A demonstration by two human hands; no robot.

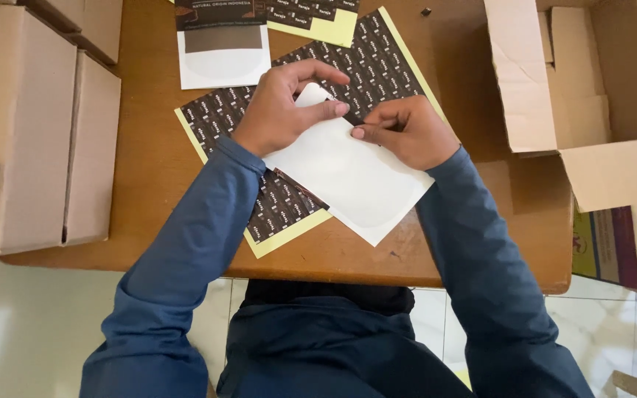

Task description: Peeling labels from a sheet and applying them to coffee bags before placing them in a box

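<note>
Fingers [333, 108] of the left hand [278, 110] pinch the top corner of a white pouch [348, 177], thumb on top and index curled over the edge; those of the right hand [407, 133] are closed just beside them on something small and dark at the pouch's upper edge (too small to tell whether it is a sticker). The pouch lies flat on the table [149, 162], slanted, half over a sheet of dark stickers [282, 206] with a yellow border. It looks light, thin and limp, likely to bend or crease if lifted by one corner, and its smooth face may slide on the glossy sheet below. The firmest hold seems to be along an edge or at a corner, between thumb and forefinger, with the other hand pressing it flat. A second pouch [223, 44] lies further up the table, closed boxes [38, 133] stand to the left, an open box [584, 88] to the right
</note>
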